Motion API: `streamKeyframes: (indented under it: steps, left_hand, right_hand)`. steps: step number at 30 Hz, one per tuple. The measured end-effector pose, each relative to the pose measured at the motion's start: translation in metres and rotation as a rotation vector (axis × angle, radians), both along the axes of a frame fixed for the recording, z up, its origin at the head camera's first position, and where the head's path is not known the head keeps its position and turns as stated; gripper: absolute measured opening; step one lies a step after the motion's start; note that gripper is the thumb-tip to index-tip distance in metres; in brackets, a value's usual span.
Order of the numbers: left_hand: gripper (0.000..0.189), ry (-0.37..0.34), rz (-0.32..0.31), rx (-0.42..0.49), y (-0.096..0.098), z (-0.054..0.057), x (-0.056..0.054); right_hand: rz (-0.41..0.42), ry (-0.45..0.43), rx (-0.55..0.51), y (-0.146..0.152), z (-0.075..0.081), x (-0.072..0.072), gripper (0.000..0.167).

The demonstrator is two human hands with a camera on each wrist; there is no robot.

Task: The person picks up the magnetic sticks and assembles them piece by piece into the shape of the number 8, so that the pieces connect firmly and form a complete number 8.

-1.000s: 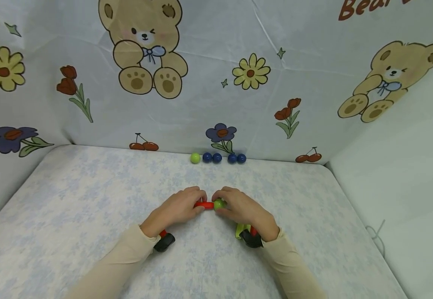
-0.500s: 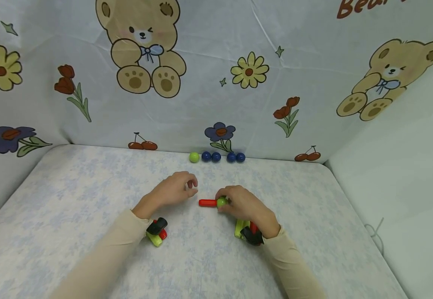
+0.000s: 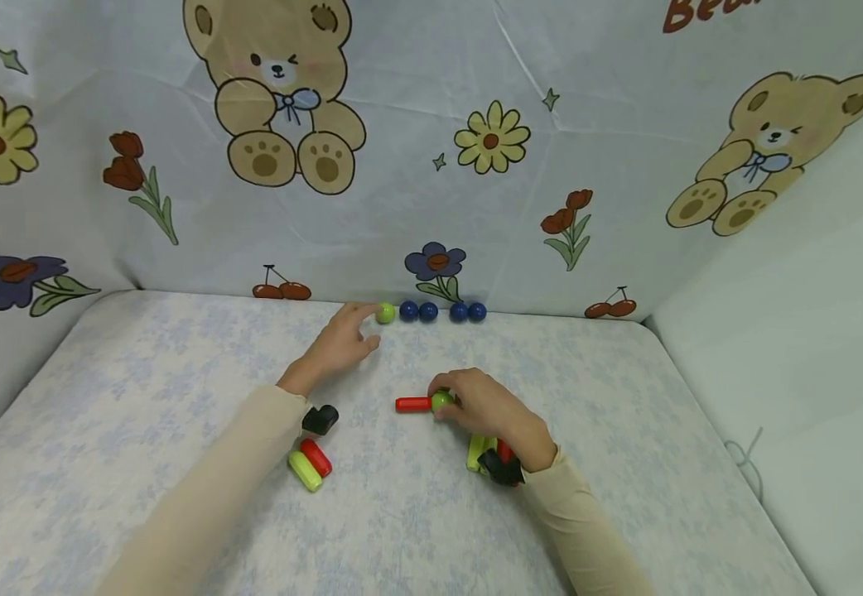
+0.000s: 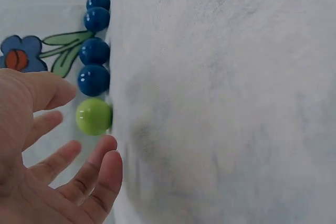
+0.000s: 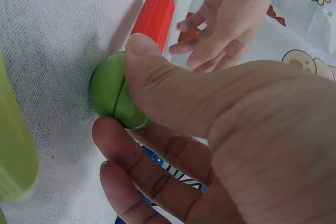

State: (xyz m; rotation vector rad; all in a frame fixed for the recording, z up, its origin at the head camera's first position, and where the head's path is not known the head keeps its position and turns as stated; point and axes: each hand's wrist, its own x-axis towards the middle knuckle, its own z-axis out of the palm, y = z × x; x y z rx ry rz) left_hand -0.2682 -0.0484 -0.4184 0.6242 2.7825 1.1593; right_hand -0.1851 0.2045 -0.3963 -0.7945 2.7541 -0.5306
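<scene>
My right hand (image 3: 487,403) pinches a green ball (image 5: 109,85) between thumb and fingers, mid-table. A red rod (image 3: 412,405) extends left from that ball, its end against it in the head view. Farther back, my left hand (image 3: 338,341) reaches with spread fingers toward a second green ball (image 3: 385,314) by the back edge. In the left wrist view this green ball (image 4: 94,116) lies between thumb and fingers, which are not closed around it. Several blue balls (image 3: 428,312) stand in a row to its right.
By the left forearm lie a red rod (image 3: 315,457) and a yellow-green rod (image 3: 305,471). More yellow-green rods (image 3: 476,453) and a red one (image 3: 504,451) lie partly hidden below the right wrist. A printed cloth (image 3: 402,190) rises behind the table.
My left hand has let go of the red rod and moved back and left to the far green ball. The right hand keeps its hold on the nearer ball.
</scene>
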Motion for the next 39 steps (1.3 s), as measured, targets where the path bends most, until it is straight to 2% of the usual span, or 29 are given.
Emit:
streamKeyframes:
  steps: [3,7,11,15,23,34,39]
  left_hand:
    - [0.058,-0.024,-0.001,-0.016,0.004,-0.007,-0.007]
    - [0.060,-0.056,-0.010,-0.110,0.009,-0.012,-0.012]
    - [0.061,-0.088,-0.014,-0.178,0.012,-0.010,-0.014]
    - [0.060,-0.115,-0.007,-0.198,0.013,-0.006,-0.016]
    - [0.053,-0.117,-0.010,-0.246,0.009,-0.007,-0.017]
    - [0.051,-0.110,-0.028,-0.220,0.002,-0.007,-0.016]
    - [0.048,-0.113,-0.025,-0.164,-0.004,-0.007,-0.016]
  right_hand:
    - [0.004,-0.011,-0.013,0.000,0.000,0.000,0.024]
    - [0.009,-0.018,-0.021,-0.002,-0.001,0.001,0.024]
    - [-0.003,-0.028,-0.012,-0.003,0.000,0.003,0.024]
    - [-0.006,-0.025,-0.006,-0.002,0.001,0.002,0.023]
    - [-0.005,-0.019,-0.014,0.000,0.001,0.002,0.023]
    - [-0.014,-0.030,-0.030,0.002,-0.001,0.002,0.024]
    - [-0.016,-0.030,-0.033,0.002,-0.001,0.002,0.024]
